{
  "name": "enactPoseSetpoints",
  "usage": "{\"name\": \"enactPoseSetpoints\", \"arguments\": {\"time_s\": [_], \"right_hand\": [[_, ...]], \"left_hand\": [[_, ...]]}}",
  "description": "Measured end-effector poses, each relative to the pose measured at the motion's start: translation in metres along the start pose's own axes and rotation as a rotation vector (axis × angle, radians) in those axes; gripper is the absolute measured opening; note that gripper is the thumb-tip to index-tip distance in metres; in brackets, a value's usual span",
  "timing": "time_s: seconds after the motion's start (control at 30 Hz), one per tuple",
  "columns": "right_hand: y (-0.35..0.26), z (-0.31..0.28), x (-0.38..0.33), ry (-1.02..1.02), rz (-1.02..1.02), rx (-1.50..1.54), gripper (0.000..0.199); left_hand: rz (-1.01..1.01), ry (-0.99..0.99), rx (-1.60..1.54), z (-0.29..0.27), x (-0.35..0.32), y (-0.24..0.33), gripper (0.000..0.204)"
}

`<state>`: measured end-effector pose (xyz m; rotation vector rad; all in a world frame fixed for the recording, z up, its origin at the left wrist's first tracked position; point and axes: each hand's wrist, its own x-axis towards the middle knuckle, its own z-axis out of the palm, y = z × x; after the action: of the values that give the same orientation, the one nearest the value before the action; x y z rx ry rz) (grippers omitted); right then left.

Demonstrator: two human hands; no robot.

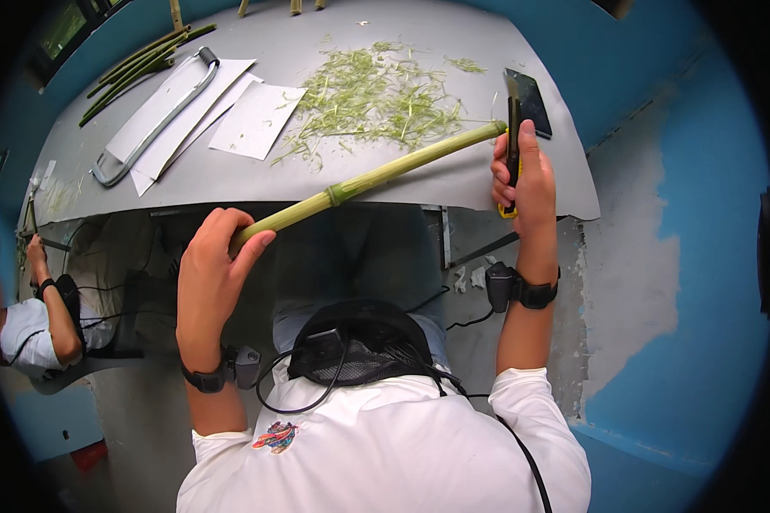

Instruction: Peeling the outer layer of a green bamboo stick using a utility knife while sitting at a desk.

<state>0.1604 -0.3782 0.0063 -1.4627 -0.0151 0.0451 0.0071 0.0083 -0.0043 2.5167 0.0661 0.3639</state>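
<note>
A pale green bamboo stick [393,168] with a ringed joint near its middle slants up to the right across the table's near edge. Its lower left end is gripped in my left hand [217,261], the thumb lying along it. My right hand [530,177] is closed around a black and yellow utility knife [513,158], held upright with its blade end pointing away from me. The stick's far end meets the knife and my right fingers; whether the blade touches it, I cannot tell. Green bamboo shavings [376,98] lie scattered beyond the stick.
The grey-covered table [265,184] carries white paper sheets [257,120], a hacksaw [167,115], thin green bamboo stems [137,68] and a dark flat phone-like object [530,104] at the right. Another person [43,321] sits at the left, a hand raised by the table edge.
</note>
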Motion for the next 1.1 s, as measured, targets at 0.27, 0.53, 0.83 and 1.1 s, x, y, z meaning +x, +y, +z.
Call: {"name": "enactPoseSetpoints", "arguments": {"time_s": [0.27, 0.53, 0.83, 1.1], "right_hand": [[0.013, 0.020, -0.013, 0.031, -0.066, -0.119, 0.060], [0.011, 0.027, -0.014, 0.040, -0.067, -0.150, 0.058], [0.013, 0.038, -0.018, 0.032, -0.114, -0.265, 0.059], [0.000, 0.106, -0.033, -0.214, -0.495, -1.005, 0.056]], "left_hand": [[0.118, 0.193, 0.006, -0.002, 0.002, -0.015, 0.038], [0.184, 0.114, -0.022, -0.002, 0.002, -0.016, 0.026], [0.151, 0.081, -0.079, 0.006, 0.000, -0.027, 0.024], [-0.050, -0.042, -0.077, 0.007, -0.006, -0.026, 0.031]]}}
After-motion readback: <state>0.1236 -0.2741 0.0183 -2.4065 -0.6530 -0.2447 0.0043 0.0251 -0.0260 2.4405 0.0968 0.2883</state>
